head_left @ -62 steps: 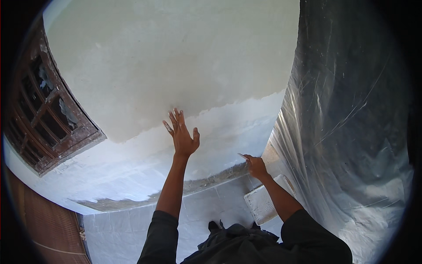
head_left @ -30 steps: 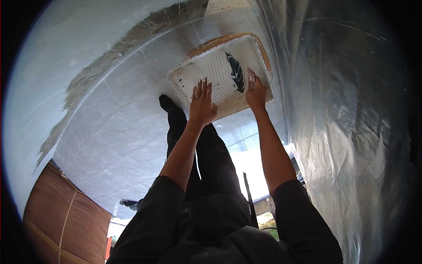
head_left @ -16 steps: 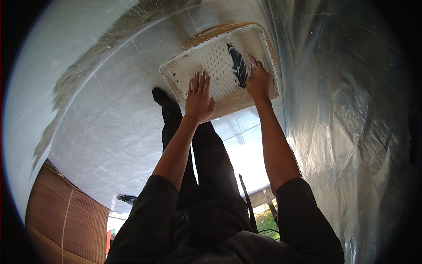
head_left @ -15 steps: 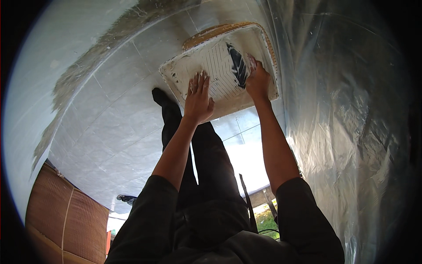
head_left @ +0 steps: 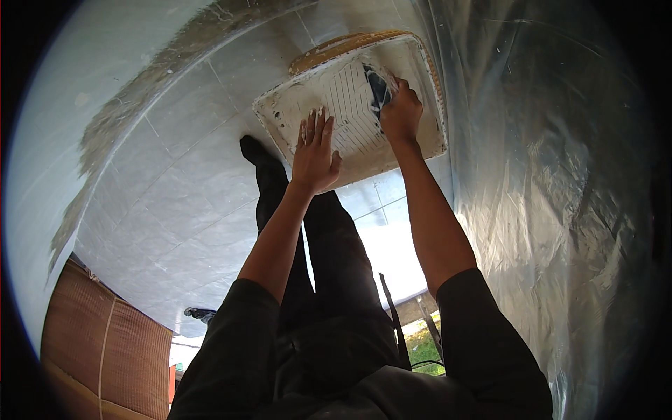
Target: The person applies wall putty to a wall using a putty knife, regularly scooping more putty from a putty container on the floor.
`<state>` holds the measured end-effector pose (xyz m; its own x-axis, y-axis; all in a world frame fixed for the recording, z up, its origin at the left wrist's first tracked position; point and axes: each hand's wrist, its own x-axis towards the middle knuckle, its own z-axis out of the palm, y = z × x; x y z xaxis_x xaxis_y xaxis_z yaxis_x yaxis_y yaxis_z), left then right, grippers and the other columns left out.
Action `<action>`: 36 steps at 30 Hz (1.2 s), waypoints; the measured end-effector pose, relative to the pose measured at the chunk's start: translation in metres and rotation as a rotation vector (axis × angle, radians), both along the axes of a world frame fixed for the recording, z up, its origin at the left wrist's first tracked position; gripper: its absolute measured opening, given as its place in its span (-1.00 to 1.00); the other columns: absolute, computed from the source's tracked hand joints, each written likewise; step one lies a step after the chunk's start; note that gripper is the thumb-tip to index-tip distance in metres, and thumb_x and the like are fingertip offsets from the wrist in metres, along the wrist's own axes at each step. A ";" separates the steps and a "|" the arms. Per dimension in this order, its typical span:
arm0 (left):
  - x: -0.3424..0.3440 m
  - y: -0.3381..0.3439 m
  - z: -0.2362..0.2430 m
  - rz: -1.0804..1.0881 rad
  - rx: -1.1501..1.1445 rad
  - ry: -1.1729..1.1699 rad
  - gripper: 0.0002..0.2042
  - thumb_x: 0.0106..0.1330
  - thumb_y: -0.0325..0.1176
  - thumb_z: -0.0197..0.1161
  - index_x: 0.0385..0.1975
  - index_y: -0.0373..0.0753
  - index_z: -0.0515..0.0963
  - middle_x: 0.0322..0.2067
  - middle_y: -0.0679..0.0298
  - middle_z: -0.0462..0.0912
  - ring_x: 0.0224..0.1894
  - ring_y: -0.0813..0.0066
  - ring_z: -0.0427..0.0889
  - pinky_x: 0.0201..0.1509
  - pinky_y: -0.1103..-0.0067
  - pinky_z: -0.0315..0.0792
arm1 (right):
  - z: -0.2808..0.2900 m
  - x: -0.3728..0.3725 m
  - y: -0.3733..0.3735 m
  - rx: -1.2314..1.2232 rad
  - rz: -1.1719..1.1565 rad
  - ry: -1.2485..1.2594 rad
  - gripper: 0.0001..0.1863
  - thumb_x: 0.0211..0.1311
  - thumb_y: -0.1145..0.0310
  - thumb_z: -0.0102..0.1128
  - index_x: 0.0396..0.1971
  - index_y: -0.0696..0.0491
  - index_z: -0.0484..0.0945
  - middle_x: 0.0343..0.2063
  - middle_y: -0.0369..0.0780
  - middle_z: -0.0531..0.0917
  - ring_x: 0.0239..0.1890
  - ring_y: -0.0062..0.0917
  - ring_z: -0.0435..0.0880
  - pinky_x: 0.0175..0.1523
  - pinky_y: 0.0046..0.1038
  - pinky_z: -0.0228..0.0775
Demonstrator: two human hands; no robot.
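A white-smeared paint tray (head_left: 287,99) with a ribbed middle lies in front of me. My left hand (head_left: 315,150) rests on its near left part, fingers stretched out and white stuff on the fingertips. Nothing is held in it. On the tray's right side my right hand (head_left: 402,112) is closed around the handle of a scraper (head_left: 379,89). Its wide dark blade is streaked with white and lies over the edge of the ribs. Most of the handle is hidden by my fingers.
A tan, textured round-edged thing (head_left: 336,53) shows behind the tray. Clear plastic sheeting (head_left: 546,210) hangs along the right. On the left, a pale wall (head_left: 91,77) curves above the grey tiled floor (head_left: 168,203). A brown woven panel (head_left: 77,329) stands at lower left.
My right hand has slid slightly left and up over the tray with the scraper, and its grip covers more of the blade. My left hand has barely moved.
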<state>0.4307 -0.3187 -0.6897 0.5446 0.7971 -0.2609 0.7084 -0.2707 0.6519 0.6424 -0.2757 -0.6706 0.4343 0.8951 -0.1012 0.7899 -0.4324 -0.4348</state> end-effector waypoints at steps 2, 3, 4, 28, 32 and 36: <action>-0.004 0.001 0.000 -0.001 -0.004 -0.011 -0.20 0.22 -0.37 0.23 0.47 -0.32 0.04 0.54 -0.08 -0.06 0.60 -0.04 -0.15 0.64 0.08 -0.21 | 0.005 -0.008 -0.011 0.001 0.036 -0.007 -0.58 0.02 0.65 0.15 -0.03 0.12 0.56 -0.23 0.02 0.67 -0.09 -0.03 0.65 0.06 -0.07 0.46; -0.004 0.000 -0.001 0.001 -0.011 -0.006 -0.20 0.22 -0.37 0.23 0.48 -0.32 0.03 0.54 -0.08 -0.06 0.60 -0.03 -0.16 0.64 0.09 -0.21 | 0.004 -0.013 -0.023 0.016 0.082 0.024 -0.58 0.03 0.66 0.15 -0.03 0.12 0.56 -0.23 0.02 0.67 -0.10 -0.04 0.65 0.06 -0.07 0.46; -0.004 0.000 0.000 0.004 -0.018 -0.001 -0.20 0.22 -0.37 0.23 0.48 -0.32 0.03 0.54 -0.07 -0.06 0.60 -0.03 -0.17 0.64 0.09 -0.21 | 0.004 -0.016 -0.034 0.032 0.128 0.056 -0.58 0.03 0.66 0.15 -0.03 0.13 0.57 -0.22 0.01 0.67 -0.11 -0.04 0.65 0.05 -0.07 0.47; -0.001 0.003 0.003 0.002 0.009 -0.050 -0.23 0.23 -0.38 0.19 0.46 -0.35 0.06 0.54 -0.10 -0.08 0.60 -0.06 -0.16 0.63 0.08 -0.20 | -0.001 -0.008 -0.052 0.106 0.049 -0.009 -0.54 0.05 0.71 0.05 0.00 0.14 0.61 -0.23 -0.02 0.69 -0.08 -0.06 0.65 0.05 -0.15 0.48; -0.004 0.001 0.006 0.007 -0.001 -0.051 -0.23 0.23 -0.38 0.19 0.46 -0.36 0.06 0.54 -0.11 -0.08 0.60 -0.07 -0.16 0.63 0.08 -0.19 | 0.003 -0.032 -0.074 0.072 0.079 0.028 -0.46 -0.07 0.72 0.14 0.02 0.08 0.59 -0.20 -0.15 0.71 0.00 -0.15 0.62 0.13 -0.15 0.42; -0.003 0.003 0.016 0.006 -0.005 -0.044 -0.23 0.22 -0.37 0.19 0.45 -0.37 0.07 0.54 -0.11 -0.08 0.60 -0.07 -0.16 0.63 0.07 -0.19 | 0.001 -0.040 -0.093 0.072 0.134 0.032 -0.47 -0.12 0.76 0.20 -0.04 0.08 0.59 -0.16 -0.24 0.74 0.00 -0.24 0.64 0.15 -0.17 0.41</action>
